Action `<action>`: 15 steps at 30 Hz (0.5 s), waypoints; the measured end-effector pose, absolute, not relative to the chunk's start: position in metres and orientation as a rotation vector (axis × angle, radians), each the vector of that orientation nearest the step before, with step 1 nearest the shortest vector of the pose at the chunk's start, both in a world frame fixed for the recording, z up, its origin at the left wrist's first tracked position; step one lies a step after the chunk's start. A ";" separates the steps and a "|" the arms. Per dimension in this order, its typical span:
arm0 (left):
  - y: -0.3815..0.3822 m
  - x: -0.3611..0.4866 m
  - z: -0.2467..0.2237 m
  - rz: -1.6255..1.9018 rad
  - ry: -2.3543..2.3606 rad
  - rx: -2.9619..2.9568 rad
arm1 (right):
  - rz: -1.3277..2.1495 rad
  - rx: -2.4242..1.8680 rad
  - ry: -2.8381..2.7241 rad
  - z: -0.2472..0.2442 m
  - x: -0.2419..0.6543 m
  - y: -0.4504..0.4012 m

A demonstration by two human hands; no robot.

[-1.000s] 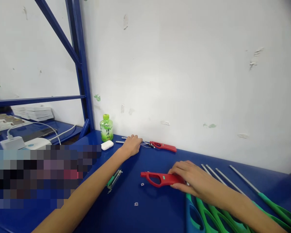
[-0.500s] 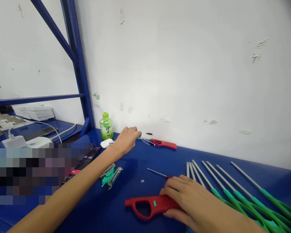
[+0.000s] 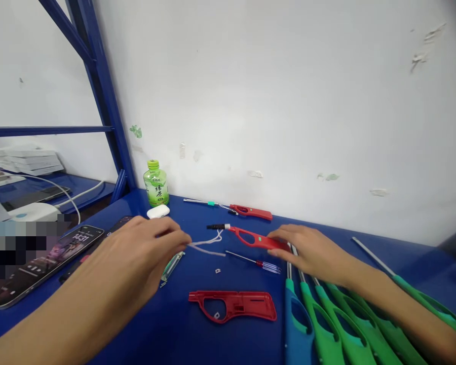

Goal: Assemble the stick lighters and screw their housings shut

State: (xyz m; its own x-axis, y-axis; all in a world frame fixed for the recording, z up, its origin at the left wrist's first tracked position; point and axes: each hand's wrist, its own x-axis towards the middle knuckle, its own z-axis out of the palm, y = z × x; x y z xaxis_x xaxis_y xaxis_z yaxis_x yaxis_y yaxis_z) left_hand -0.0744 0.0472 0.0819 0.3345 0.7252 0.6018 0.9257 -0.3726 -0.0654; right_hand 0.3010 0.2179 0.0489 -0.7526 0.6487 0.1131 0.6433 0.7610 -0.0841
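Observation:
My left hand [image 3: 152,253] pinches thin white wires [image 3: 205,242] between thumb and fingers. They run to a black cylindrical piece with a white end [image 3: 217,227], at the narrow tip of a red lighter casing half [image 3: 260,240]. My right hand [image 3: 307,251] grips the rear of that casing above the table. Below lies another red casing half [image 3: 247,304], its hollow inner side facing up. Between the two halves is a screwdriver [image 3: 269,266] with a clear handle and red collar. A small metal plate [image 3: 218,270] lies to its left.
Several green lighters [image 3: 340,329] and a blue one [image 3: 299,329] lie at right. Near the wall are another red lighter [image 3: 254,212] with a metal tube, a green bottle [image 3: 156,185] and a white case [image 3: 158,211]. Phones [image 3: 49,263] lie at left, beside the blue metal frame [image 3: 104,91].
My left hand has come back from near the wall, now holding wires. My right hand has raised one red casing half and moved it away, leaving the other half on the table.

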 end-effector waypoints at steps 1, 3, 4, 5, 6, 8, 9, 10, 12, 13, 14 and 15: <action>0.044 -0.072 0.076 -0.700 -1.439 -2.216 | 0.047 -1.054 -2.827 0.045 0.302 0.228; 0.041 -0.067 0.062 -0.720 -1.419 -2.230 | 0.021 -1.057 -2.842 0.039 0.302 0.240; 0.040 -0.064 0.055 -0.729 -1.413 -2.234 | 0.001 -1.050 -2.837 0.037 0.302 0.242; 0.040 -0.062 0.049 -0.738 -1.409 -2.238 | -0.022 -1.038 -2.824 0.037 0.301 0.240; 0.039 -0.059 0.044 -0.750 -1.399 -2.245 | -0.043 -1.020 -2.805 0.037 0.301 0.235; 0.036 -0.056 0.036 -0.776 -1.373 -2.264 | -0.068 -0.960 -2.772 0.040 0.298 0.215; 0.035 -0.055 0.033 -0.790 -1.357 -2.276 | -0.061 -0.917 -2.773 0.042 0.296 0.203; 0.034 -0.054 0.031 -0.804 -1.343 -2.287 | -0.051 -0.863 -2.783 0.043 0.293 0.189; 0.031 -0.052 0.028 -0.843 -1.322 -2.284 | -0.043 -0.750 -2.809 0.040 0.285 0.162; 0.029 -0.051 0.025 -0.866 -1.316 -2.271 | -0.042 -0.694 -2.822 0.037 0.279 0.151; 0.028 -0.050 0.022 -0.885 -1.313 -2.258 | -0.048 -0.647 -2.828 0.033 0.274 0.142; 0.026 -0.049 0.018 -0.912 -1.316 -2.238 | -0.067 -0.621 -2.824 0.028 0.270 0.135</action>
State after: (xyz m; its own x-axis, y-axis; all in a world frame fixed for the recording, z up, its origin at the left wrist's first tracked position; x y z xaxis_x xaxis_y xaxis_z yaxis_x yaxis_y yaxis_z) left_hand -0.0489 0.0256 0.0177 0.3484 0.6229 0.7004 0.8746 -0.4848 -0.0039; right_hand 0.2697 0.1349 0.0281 -0.8783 0.4073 0.2506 0.4187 0.9081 -0.0085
